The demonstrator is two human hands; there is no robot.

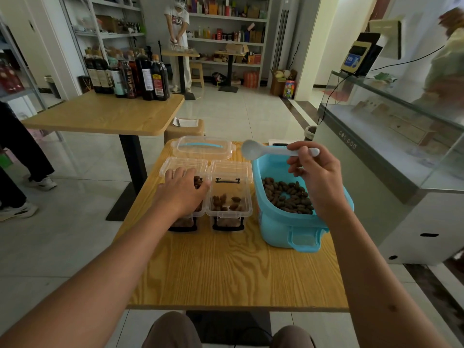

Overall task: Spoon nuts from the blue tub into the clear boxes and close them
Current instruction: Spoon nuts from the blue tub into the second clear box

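Observation:
A blue tub (pixel 281 222) with brown nuts (pixel 288 194) stands at the right of the wooden table (pixel 226 272). Two clear boxes sit side by side left of it, lids open toward the back. The right box (pixel 229 197) holds a few nuts. My left hand (pixel 182 192) lies over the left box (pixel 184 167), fingers spread on its opening, hiding most of it. My right hand (pixel 316 177) holds a white spoon (pixel 266 149) by its handle above the tub's far end; its bowl looks empty.
The tub's clear lid (pixel 203 146) with a blue handle lies behind the boxes. A second table (pixel 105 114) with dark bottles (pixel 130 74) stands at the left back. A glass counter (pixel 391 146) runs along the right. People stand at the left edge and by the far shelves.

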